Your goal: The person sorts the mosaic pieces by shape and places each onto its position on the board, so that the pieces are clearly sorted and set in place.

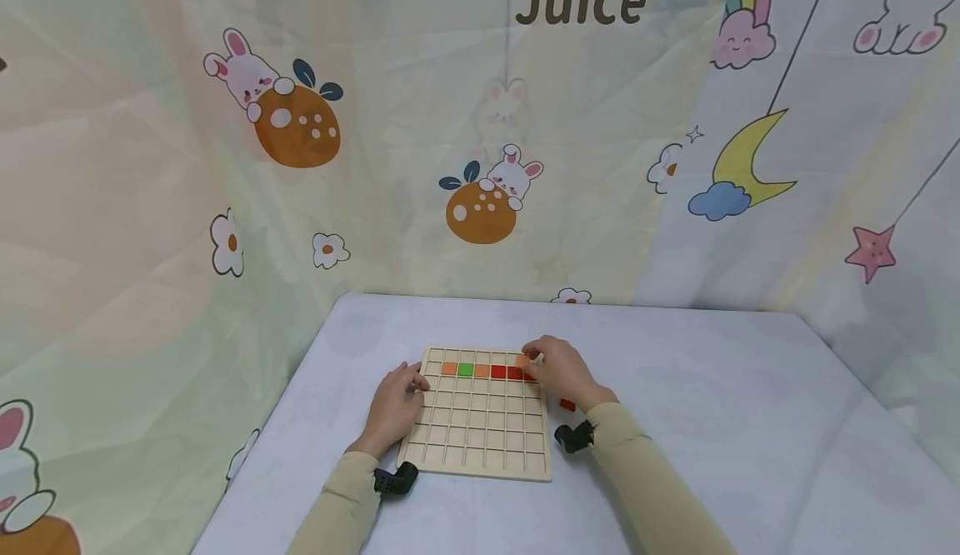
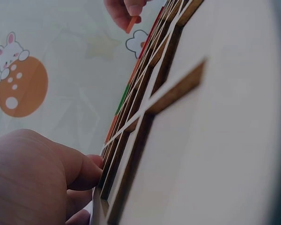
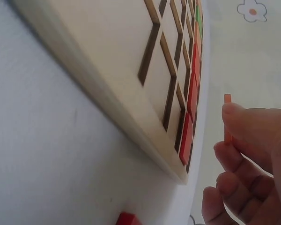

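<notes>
A pale wooden grid board [image 1: 483,476] lies on the table, its second row from the top filled partly with orange, green [image 1: 465,369] and red tiles [image 1: 498,372]. My left hand [image 1: 393,409] holds the board's left edge, thumb and fingers against the rim. Above the upper right corner, my right hand [image 1: 566,372] pinches a thin orange tile [image 3: 227,98] between thumb and fingers, clear of the board. To the right of the board, under the right forearm side, lies a loose red tile [image 1: 567,405].
The white table [image 1: 712,422] extends to both sides of the board. Behind it hangs a printed curtain [image 1: 405,205] with rabbits, oranges and a moon. A black wrist camera [image 1: 396,479] sits on the left wrist, another [image 1: 574,437] on the right.
</notes>
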